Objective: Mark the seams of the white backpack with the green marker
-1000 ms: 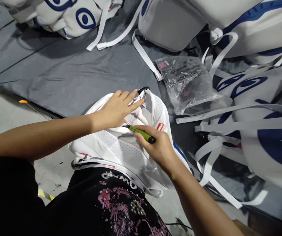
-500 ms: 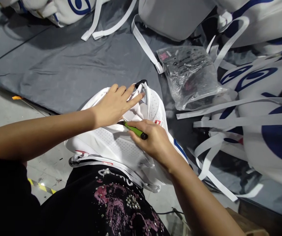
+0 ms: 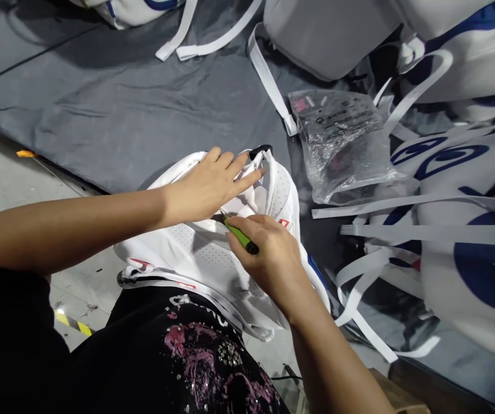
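Note:
A white bag (image 3: pixel 178 247) with dotted mesh panels, small red-and-white tags and a black loop at its top leans against my body at the table's edge. My left hand (image 3: pixel 208 187) lies across its upper part, palm down, with fingers stretched out over the fabric. Just below it, my right hand (image 3: pixel 268 247) grips small green thread snips (image 3: pixel 241 234) with a black end. Their thin tips point left into the white fabric beneath my left palm. What the tips touch is partly hidden.
Beyond the bag is a table under grey cloth (image 3: pixel 79 109). A clear plastic packet (image 3: pixel 342 138) lies at right. White bags with blue eye shapes (image 3: pixel 449 161) and loose white straps (image 3: pixel 437 232) crowd the right side. A grey bag (image 3: pixel 325 34) stands at the back.
The view has shifted slightly. Both hands stay on the white bag in nearly the same pose, and the snips' tips now show a little more apart.

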`<state>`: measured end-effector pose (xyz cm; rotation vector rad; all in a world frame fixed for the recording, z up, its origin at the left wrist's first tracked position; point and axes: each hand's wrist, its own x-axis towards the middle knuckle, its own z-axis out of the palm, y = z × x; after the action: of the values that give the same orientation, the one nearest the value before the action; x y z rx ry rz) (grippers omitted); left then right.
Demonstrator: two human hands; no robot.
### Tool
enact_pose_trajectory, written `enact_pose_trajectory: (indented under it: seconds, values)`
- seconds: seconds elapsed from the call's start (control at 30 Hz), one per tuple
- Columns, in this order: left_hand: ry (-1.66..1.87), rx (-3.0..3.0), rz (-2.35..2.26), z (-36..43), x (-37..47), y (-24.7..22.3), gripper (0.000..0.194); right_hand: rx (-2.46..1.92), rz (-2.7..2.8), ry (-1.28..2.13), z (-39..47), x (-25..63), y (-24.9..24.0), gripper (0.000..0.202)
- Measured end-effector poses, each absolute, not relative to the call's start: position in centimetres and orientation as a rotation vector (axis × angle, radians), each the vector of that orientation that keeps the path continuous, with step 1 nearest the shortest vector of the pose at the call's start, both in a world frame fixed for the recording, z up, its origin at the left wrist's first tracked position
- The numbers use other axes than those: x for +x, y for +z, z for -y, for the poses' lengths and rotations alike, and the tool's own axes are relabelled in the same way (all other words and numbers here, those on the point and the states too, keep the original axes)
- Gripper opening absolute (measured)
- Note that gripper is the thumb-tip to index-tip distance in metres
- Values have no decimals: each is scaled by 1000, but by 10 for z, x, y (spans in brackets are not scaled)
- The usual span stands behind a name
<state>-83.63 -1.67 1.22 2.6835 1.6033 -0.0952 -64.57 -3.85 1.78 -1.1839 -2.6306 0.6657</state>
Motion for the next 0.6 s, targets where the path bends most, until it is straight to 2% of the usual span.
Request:
enact_pose_trajectory:
  seconds: [0.6]
  values:
    - [12,2644,-1590,15,-839,3,77,-1216,2662,633,43,-656,23,24]
